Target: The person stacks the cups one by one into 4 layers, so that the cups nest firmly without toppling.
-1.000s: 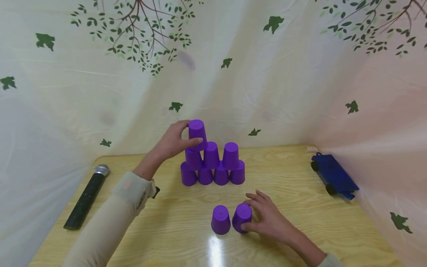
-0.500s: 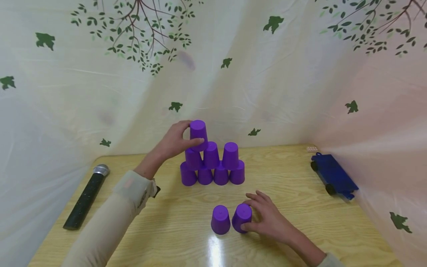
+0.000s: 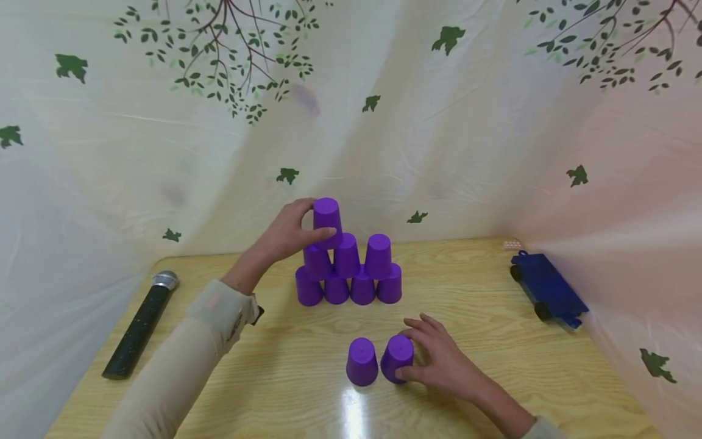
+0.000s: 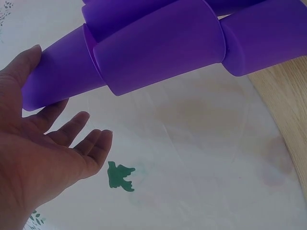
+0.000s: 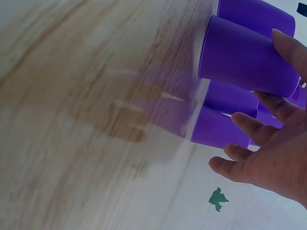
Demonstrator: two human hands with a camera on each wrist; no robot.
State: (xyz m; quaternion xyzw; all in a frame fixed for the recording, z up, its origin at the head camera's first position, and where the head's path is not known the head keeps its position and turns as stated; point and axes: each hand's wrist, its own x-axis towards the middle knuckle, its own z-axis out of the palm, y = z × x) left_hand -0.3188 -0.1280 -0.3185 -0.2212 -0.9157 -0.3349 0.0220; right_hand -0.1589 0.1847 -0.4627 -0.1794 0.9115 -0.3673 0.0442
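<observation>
In the head view, upside-down purple cups stand in a pyramid: several form the bottom row (image 3: 337,291), and three form the row above (image 3: 378,256). My left hand (image 3: 285,233) pinches another upside-down cup (image 3: 327,214) between thumb and fingers, at the left end of that upper row. Its rim meets the cup below in the left wrist view, where the held cup (image 4: 62,72) shows side on. Closer to me, my right hand (image 3: 443,361) pinches an upside-down cup (image 3: 396,352) on the table. Just left of it, apart, stands one more cup (image 3: 362,362).
A black microphone (image 3: 141,326) with a silver head lies at the table's left. Toward the right edge sits a dark blue toy cart (image 3: 548,286) with black wheels. Behind the wooden table (image 3: 466,286) hangs a pale curtain (image 3: 351,152) printed with leaves and birds.
The cup in my left hand has shifted slightly to the right over the upper row. My right hand keeps its place on the near cup.
</observation>
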